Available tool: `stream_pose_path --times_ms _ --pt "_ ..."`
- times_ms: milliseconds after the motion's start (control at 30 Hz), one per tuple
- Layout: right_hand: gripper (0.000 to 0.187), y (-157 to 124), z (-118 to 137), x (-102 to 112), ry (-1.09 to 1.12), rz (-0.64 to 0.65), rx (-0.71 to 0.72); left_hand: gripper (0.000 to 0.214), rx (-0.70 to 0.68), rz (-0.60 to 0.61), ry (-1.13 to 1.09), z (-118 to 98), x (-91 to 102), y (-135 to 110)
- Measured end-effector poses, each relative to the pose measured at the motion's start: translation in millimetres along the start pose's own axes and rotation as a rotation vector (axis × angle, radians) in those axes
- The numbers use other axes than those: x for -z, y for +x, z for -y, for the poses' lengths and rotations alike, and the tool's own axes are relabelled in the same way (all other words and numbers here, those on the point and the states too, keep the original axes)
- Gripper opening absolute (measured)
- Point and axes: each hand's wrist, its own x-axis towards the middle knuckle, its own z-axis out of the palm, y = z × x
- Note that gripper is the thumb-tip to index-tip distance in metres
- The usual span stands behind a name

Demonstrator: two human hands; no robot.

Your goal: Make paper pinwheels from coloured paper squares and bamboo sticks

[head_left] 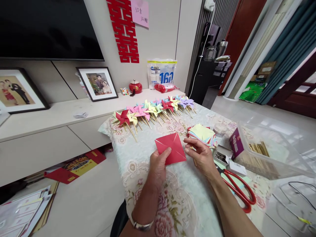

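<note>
A red paper square [174, 148] with slits running in from its corners is in my left hand [159, 164]. My left thumb presses on its face while the fingers are hidden behind it. Just right of the paper, my right hand [199, 154] is curled with thumb and fingertips close together. A thin tan sliver like a stick shows under that hand, but what the fingertips pinch is too small to make out. Beyond it lies a stack of coloured paper squares [202, 132]. Red-handled scissors [238, 191] rest beside my right forearm.
Paper pinwheels on sticks [148, 113] line the table's far side. At right are a small box of metal fasteners [222, 155], a round clear container [220, 129] and a clear plastic bin [278, 154] holding wooden sticks. A flowered cloth [138, 154] covers the table.
</note>
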Motion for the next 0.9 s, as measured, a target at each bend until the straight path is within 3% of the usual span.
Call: stream_pose_path --times_ms 167,367,567,733,900 --pt "0.010 -1.7 7.2 1.8 -0.078 0.174 0.051 0.052 0.005 0.013 -0.014 0.2 1.9 1.8" --pt "0.018 -3.1 8.4 4.7 -0.129 0.326 0.005 0.049 -0.008 -0.003 0.018 1.1 4.1 2.9" --pt "0.022 -4.2 8.1 2.8 -0.125 0.369 -0.057 0.046 -0.035 -0.003 0.070 3.0 4.0 3.0" --pt "0.011 -4.7 12.2 -1.0 -0.125 0.377 -0.014 0.042 -0.053 0.013 0.134 6.2 6.5 4.3" --pt "0.014 -4.2 13.0 -3.6 -0.166 0.377 0.021 0.037 -0.062 0.009 0.190 9.4 7.7 5.6"
